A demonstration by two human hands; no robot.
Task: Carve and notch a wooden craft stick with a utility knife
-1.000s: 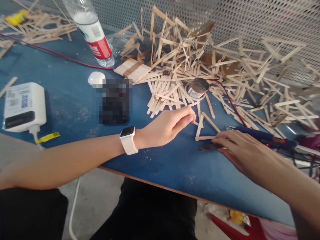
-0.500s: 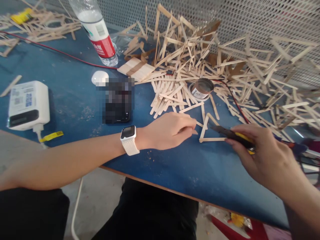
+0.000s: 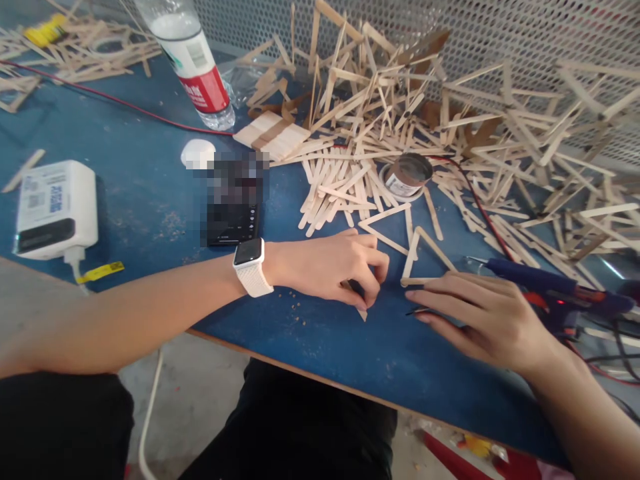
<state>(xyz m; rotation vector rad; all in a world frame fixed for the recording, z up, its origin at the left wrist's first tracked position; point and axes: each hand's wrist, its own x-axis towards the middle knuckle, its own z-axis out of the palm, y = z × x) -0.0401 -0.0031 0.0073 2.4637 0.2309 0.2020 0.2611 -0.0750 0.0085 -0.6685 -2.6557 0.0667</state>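
Observation:
My left hand (image 3: 350,270), with a watch (image 3: 249,257) on its wrist, is closed over the blue table. Its fingers are bent around a wooden craft stick (image 3: 364,315), of which only a short end shows below the fingertips. My right hand (image 3: 480,320) lies low over the table, palm down. Between its thumb and fingers shows the thin dark tip of a utility knife (image 3: 417,311); the rest is hidden under the hand. Just beyond the right fingers lies a triangle of craft sticks (image 3: 411,257), its lower right corner covered by them.
A blue glue gun (image 3: 530,280) lies right of the right hand. Behind are loose craft sticks (image 3: 330,187), a small open tin (image 3: 409,177) and stick frames. Leftward stand a water bottle (image 3: 205,87), a phone (image 3: 233,223), a white case (image 3: 197,155) and a white power bank (image 3: 60,210).
My right hand has moved left and turned palm down, covering most of the knife and uncovering the glue gun. The left fingers have curled downward, with the stick end now nearer me.

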